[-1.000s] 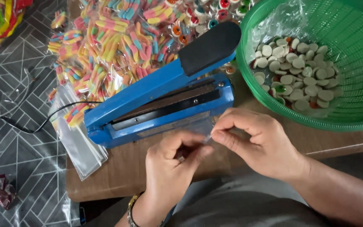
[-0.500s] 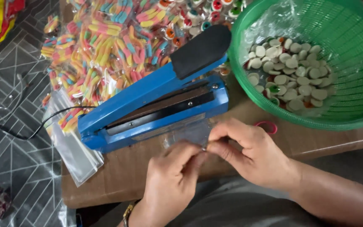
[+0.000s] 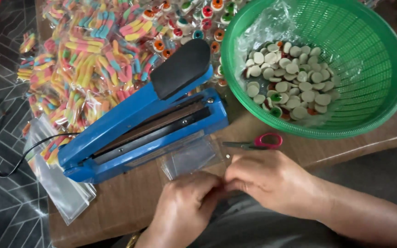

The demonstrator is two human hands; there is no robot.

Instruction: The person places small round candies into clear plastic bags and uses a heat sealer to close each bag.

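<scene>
My left hand (image 3: 187, 202) and my right hand (image 3: 272, 181) meet at the near edge of a wooden board (image 3: 129, 206), fingertips pinched together on the mouth of a small clear plastic bag (image 3: 191, 156). The bag lies flat in front of a blue heat sealer (image 3: 143, 126) whose black-handled arm is raised. Beyond my right hand stands a green plastic basket (image 3: 368, 69) lined with clear film and holding several round white candies (image 3: 288, 85).
Pink-handled scissors (image 3: 258, 142) lie between the basket and my right hand. Bags of striped gummy worms (image 3: 88, 69) are piled behind the sealer. A stack of empty clear bags (image 3: 63, 188) hangs over the board's left edge. The sealer's black cord (image 3: 19, 158) runs left.
Both hands have drawn back toward me with the clear bag, away from the sealer's jaw. The scissors, hidden before, now show beside my right hand.
</scene>
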